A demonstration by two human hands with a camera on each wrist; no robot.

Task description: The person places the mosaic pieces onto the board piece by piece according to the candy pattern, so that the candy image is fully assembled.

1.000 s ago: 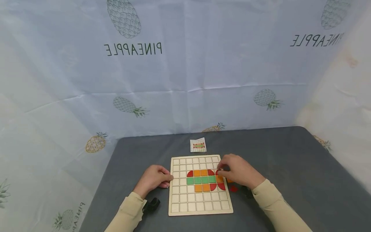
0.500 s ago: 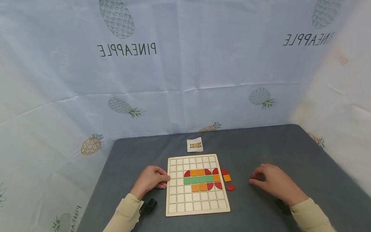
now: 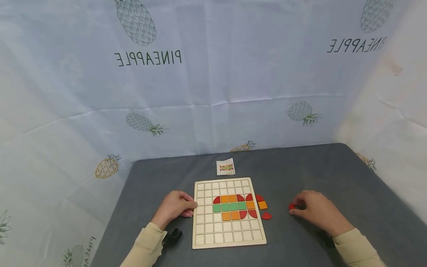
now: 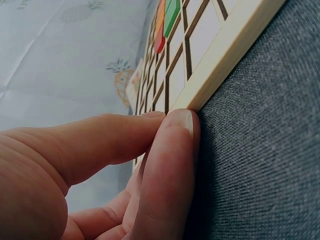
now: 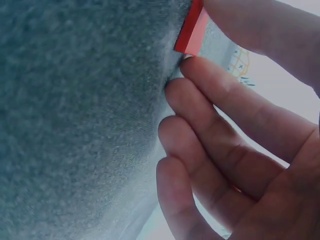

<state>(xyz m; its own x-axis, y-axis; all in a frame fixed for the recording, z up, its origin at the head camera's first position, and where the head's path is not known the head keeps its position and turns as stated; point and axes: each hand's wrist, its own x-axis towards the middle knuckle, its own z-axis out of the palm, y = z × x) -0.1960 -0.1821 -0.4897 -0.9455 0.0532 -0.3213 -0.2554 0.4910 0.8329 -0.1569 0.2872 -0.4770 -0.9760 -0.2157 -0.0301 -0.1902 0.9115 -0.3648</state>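
A wooden grid board lies on the dark table, holding a green row of tiles with orange squares and red quarter-round tiles around it. My left hand pinches the board's left edge; in the left wrist view thumb and index finger meet at the wooden rim. Away to the right of the board, my right hand pinches a red tile between thumb and index finger. The right wrist view shows this red tile close over the cloth, the other fingers loosely curled.
Beside the board's right edge lie a loose orange square, a red tile and another red piece. A small pattern card sits behind the board. Pineapple-print fabric hangs behind the grey table.
My right hand has left the red tile at the board's right side, moved right across the table, and now holds another red tile. The left hand has stayed at the board's edge.
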